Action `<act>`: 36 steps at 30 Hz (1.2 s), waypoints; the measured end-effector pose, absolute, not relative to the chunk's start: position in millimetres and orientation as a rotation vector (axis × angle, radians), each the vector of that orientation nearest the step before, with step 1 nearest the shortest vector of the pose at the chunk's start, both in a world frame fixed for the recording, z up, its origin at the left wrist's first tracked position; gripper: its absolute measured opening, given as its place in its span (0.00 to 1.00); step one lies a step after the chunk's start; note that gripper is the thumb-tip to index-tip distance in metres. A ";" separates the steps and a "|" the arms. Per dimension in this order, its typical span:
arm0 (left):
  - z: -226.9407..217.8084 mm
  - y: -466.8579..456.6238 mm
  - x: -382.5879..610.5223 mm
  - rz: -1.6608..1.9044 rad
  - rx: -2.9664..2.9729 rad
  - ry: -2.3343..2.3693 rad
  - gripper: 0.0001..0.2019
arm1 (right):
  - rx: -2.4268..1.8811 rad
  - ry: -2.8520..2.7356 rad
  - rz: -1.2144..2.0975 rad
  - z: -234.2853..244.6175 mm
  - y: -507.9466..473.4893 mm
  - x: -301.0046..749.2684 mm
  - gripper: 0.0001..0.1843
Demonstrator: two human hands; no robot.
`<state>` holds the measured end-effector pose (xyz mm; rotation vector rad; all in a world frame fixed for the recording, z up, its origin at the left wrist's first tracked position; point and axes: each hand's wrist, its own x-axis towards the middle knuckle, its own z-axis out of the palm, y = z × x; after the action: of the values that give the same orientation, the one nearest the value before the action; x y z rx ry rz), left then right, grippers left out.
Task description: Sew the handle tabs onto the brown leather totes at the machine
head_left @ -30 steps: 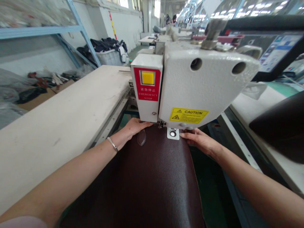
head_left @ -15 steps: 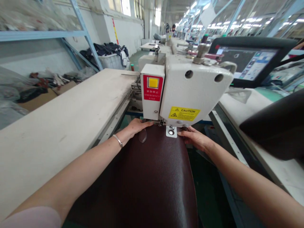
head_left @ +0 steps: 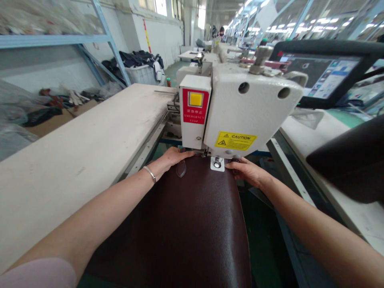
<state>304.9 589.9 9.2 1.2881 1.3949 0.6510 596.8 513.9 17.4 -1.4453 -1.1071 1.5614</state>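
Observation:
A dark oxblood leather panel [head_left: 192, 228] lies under the white sewing machine head [head_left: 243, 112], its far end reaching the metal presser foot [head_left: 217, 163]. My left hand [head_left: 171, 158] rests flat on the panel's left edge, fingertips close to the foot, with a bangle on the wrist. My right hand [head_left: 247, 173] pinches the right edge just beside the foot. A small clear oval piece [head_left: 181, 169] lies under my left palm's edge. The stitching point itself is hidden behind the foot.
A long white table [head_left: 81, 132] runs along the left, and another [head_left: 318, 164] along the right. A touchscreen [head_left: 322, 74] stands behind the machine. A dark padded object [head_left: 348, 160] intrudes at right. A red emergency stop box [head_left: 195, 112] sits on the machine's left.
The view has levelled and drawn back slightly, so the machine sits smaller and higher. Both hands stay at the panel's edges near the foot.

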 end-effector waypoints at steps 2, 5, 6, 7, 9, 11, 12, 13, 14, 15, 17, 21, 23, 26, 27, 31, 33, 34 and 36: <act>8.5 591.6 303.3 0.669 1.297 1.393 0.22 | -1.444 -1.122 1.564 16.9 515.9 596.3 0.32; 7.5 596.3 302.8 0.702 1.306 1.378 0.21 | -1.453 -1.133 1.568 17.7 519.7 595.6 0.32; 7.2 598.3 303.8 0.709 1.315 1.379 0.21 | -1.455 -1.138 1.567 18.2 521.2 596.0 0.32; 6.9 600.4 305.6 0.716 1.326 1.382 0.20 | -1.456 -1.141 1.563 18.8 522.7 597.0 0.32; 6.2 603.4 311.0 0.738 1.352 1.395 0.18 | -1.462 -1.140 1.550 19.9 524.6 600.8 0.32; 5.6 603.5 317.1 0.738 1.358 1.408 0.18 | -1.468 -1.136 1.545 20.9 524.0 606.4 0.32; 5.4 602.1 319.4 0.725 1.354 1.408 0.19 | -1.470 -1.133 1.548 21.4 522.5 609.1 0.32; 5.3 600.0 320.8 0.707 1.352 1.401 0.19 | -1.472 -1.127 1.553 22.0 520.3 611.2 0.32; 5.2 597.4 321.1 0.687 1.355 1.386 0.20 | -1.474 -1.120 1.558 22.5 517.6 612.5 0.32; 5.1 594.7 320.2 0.668 1.364 1.369 0.21 | -1.476 -1.111 1.560 23.1 514.7 612.7 0.33; 5.0 590.3 315.3 0.644 1.396 1.347 0.23 | -1.482 -1.095 1.561 24.2 509.8 609.6 0.35; 3.3 591.1 303.4 0.628 1.439 1.378 0.25 | -1.492 -1.099 1.563 25.2 509.6 597.4 0.34; 0.8 595.3 301.5 0.634 1.454 1.391 0.26 | -1.500 -1.097 1.562 24.6 513.9 593.6 0.33; -3.6 600.6 302.6 0.622 1.473 1.392 0.29 | -1.512 -1.100 1.556 23.4 519.2 592.5 0.34; -4.3 601.1 302.6 0.604 1.486 1.392 0.30 | -1.524 -1.103 1.548 23.8 519.0 592.3 0.34; 0.4 596.7 295.9 0.552 1.700 1.333 0.33 | -1.544 -1.123 1.479 28.2 505.9 587.6 0.36; 1.7 595.5 291.2 0.539 1.749 1.339 0.36 | -1.510 -1.134 1.492 25.9 498.7 584.5 0.41; 1.3 596.0 289.7 0.487 1.770 1.349 0.38 | -1.480 -1.117 1.502 22.6 496.7 583.7 0.43; -0.1 598.0 288.7 0.388 1.775 1.472 0.45 | -1.411 -1.053 1.510 13.5 495.5 583.3 0.47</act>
<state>288.7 598.0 -0.1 1.7748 1.4721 0.3882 583.3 495.5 13.5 -1.4114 -1.0533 1.5097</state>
